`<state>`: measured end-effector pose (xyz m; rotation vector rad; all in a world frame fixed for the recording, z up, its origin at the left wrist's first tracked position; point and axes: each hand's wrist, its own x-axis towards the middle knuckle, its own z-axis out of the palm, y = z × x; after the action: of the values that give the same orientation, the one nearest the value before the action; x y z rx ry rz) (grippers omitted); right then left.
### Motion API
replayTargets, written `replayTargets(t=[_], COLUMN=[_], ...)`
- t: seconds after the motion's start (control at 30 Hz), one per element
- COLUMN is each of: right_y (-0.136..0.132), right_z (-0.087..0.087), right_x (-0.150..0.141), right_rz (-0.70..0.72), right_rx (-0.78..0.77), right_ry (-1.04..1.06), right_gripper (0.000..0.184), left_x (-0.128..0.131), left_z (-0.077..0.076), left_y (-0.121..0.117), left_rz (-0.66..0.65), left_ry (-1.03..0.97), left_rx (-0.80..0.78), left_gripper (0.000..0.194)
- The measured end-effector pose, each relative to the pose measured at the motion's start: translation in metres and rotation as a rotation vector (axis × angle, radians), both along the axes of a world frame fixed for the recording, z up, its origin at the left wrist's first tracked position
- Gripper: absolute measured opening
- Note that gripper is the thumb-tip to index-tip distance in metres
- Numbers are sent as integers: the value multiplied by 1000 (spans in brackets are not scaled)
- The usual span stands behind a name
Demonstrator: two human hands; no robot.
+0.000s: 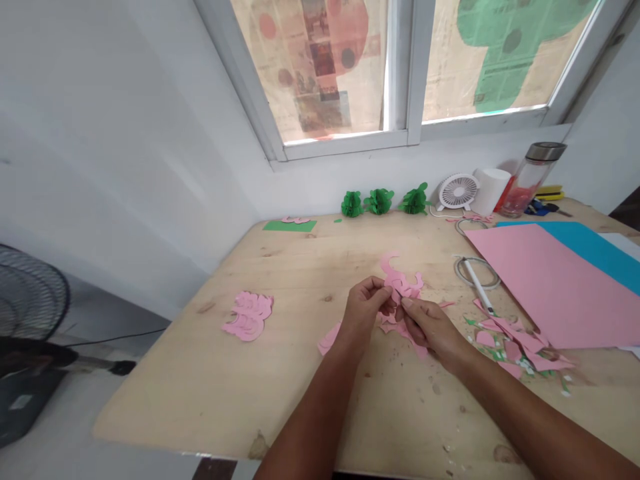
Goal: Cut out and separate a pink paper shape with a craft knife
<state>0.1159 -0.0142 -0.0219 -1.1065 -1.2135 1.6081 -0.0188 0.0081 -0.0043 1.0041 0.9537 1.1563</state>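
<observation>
"So, what do the hands hold?"

"The left hand point(373, 300) pinches the curling pink paper cutout point(395, 274), its thumb and fingers drawn narrow. The right hand point(431, 325) is closed too, around a slim dark tool point(399, 293) that meets the paper; most of it is hidden, so its kind can't be told."

"And where is that cutout?"

"Above the wooden table point(280, 393), near its middle, with pink scraps point(395, 323) just under the hands. A pile of layered pink cutouts point(249, 316) lies well apart, on the person's left."

"Any containers?"

"One clear bottle point(531, 181) with a metallic lid point(547, 151), upright at the back right. Its lower part looks reddish, though whether that is contents or something behind it can't be told. Beside it stand a white cylinder point(493, 189), whose inside isn't visible, and a small white fan point(459, 192)."

"What else is on the right?"

"A pink sheet point(555, 287) overlaps a blue sheet point(600, 250). A white pen-like tool point(479, 287) lies across a coiled cable point(493, 272), near mixed pink, green and white offcuts point(520, 343). Three green paper ornaments point(379, 201) line the back edge."
</observation>
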Motion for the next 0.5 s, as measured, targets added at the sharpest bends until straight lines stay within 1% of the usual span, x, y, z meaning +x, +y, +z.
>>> replayTargets(t=[0.5], right_y=[0], right_z=[0], right_x=[0], right_rz=[0], right_rx=[3], right_ry=[-15], right_gripper=[40], left_x=[1], left_z=[1], left_y=[1], left_rz=[15], left_ry=[11], left_rx=[-15], left_gripper=[21])
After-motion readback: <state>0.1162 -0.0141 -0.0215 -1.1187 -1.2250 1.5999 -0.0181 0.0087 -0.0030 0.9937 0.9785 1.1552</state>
